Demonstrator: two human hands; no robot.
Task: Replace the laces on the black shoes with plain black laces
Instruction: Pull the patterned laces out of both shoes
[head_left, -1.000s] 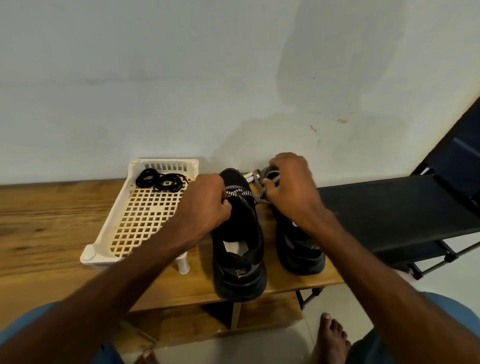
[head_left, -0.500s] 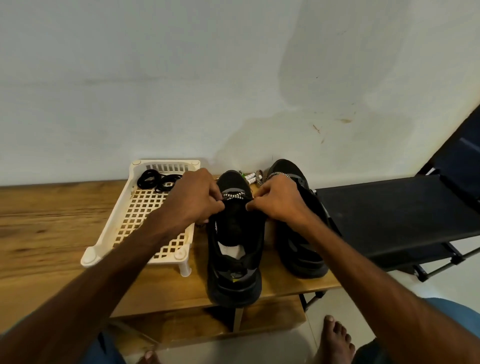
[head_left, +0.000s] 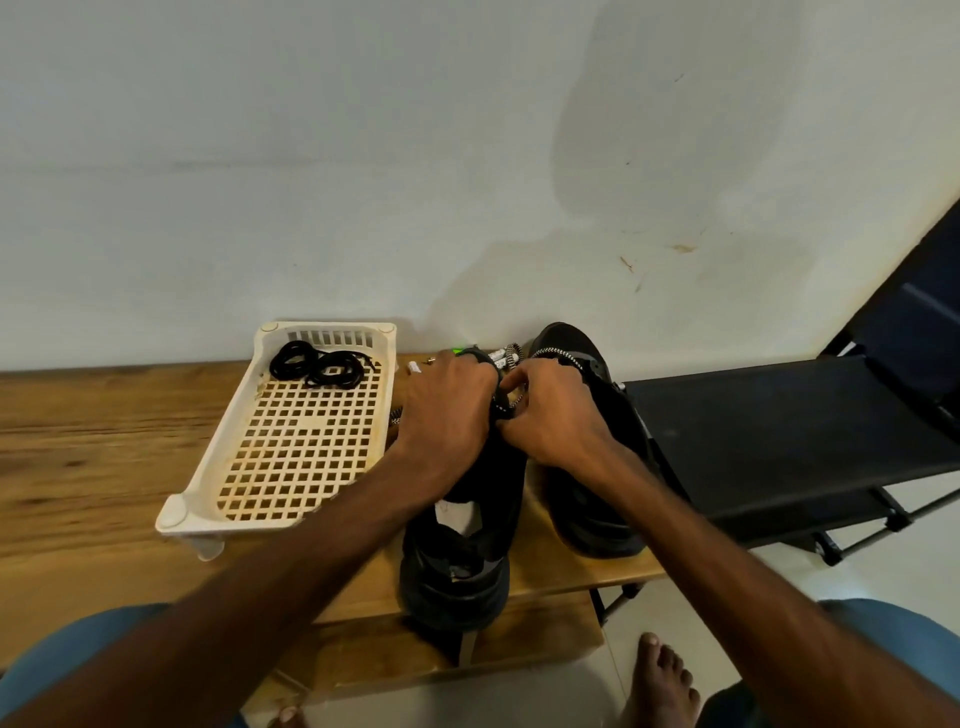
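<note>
Watching the head view, I see both hands meeting over the left shoe (head_left: 457, 582), which stands on the wooden bench (head_left: 78, 441) with its heel at the near edge and its toe toward the wall. The left hand (head_left: 447, 410) lies back-up over the laced part of that shoe, fingers curled down and gripping it. The tips are hidden, so I can't tell if they also catch the lace. The right hand (head_left: 556, 415) pinches the black-and-white patterned lace (head_left: 506, 408) between thumb and forefinger, right beside the left hand's knuckles, other fingers curled in. A loose striped stretch of lace shows just left of the left hand, and striped ends lie at the far side by the wall. The right shoe (head_left: 587, 514) stands just beside the left one, same way round, partly under the right wrist, with striped lacing visible at its far end. The plain black laces (head_left: 319, 366) sit coiled in the far end of the cream lattice tray (head_left: 218, 452), left of the shoes on the bench, apart from both hands. A black rack (head_left: 779, 431) butts up on the right. A bare foot (head_left: 662, 680) is on the floor, near right. There's something small and green beyond the left hand, too blurred to name.
</note>
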